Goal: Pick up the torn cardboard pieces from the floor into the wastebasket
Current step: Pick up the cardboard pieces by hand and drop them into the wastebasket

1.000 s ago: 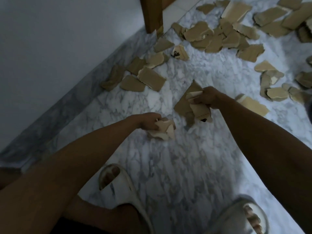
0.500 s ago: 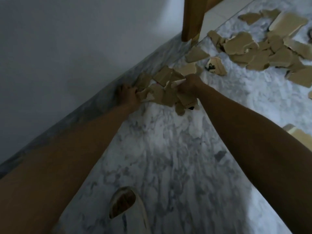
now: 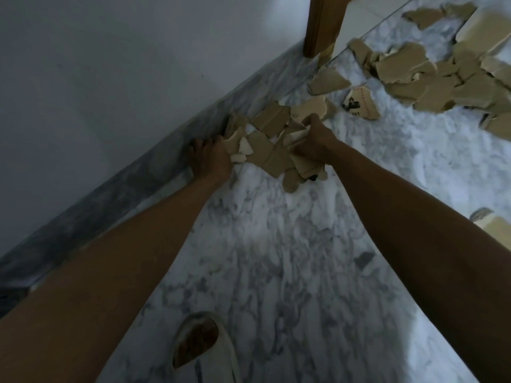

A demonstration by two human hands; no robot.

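Note:
Torn brown cardboard pieces lie scattered over the marble floor (image 3: 276,244). My right hand (image 3: 312,145) grips a bundle of cardboard pieces (image 3: 301,168) and reaches over a cluster of pieces (image 3: 269,118) by the skirting. My left hand (image 3: 211,157) is down at the skirting and holds small cardboard scraps (image 3: 239,146) at its fingertips. A printed piece (image 3: 359,105) lies just right of my right hand. A larger heap (image 3: 431,78) covers the far right. No wastebasket is in view.
A grey wall (image 3: 110,78) and marble skirting (image 3: 124,194) run along the left. A wooden door frame post (image 3: 322,23) stands at the top. My white slipper (image 3: 201,346) is at the bottom. Another cardboard piece (image 3: 495,230) lies at the right edge.
Both hands, still holding their cardboard, moved from the open floor forward and left to the pieces by the skirting. Over the last half second they have barely shifted.

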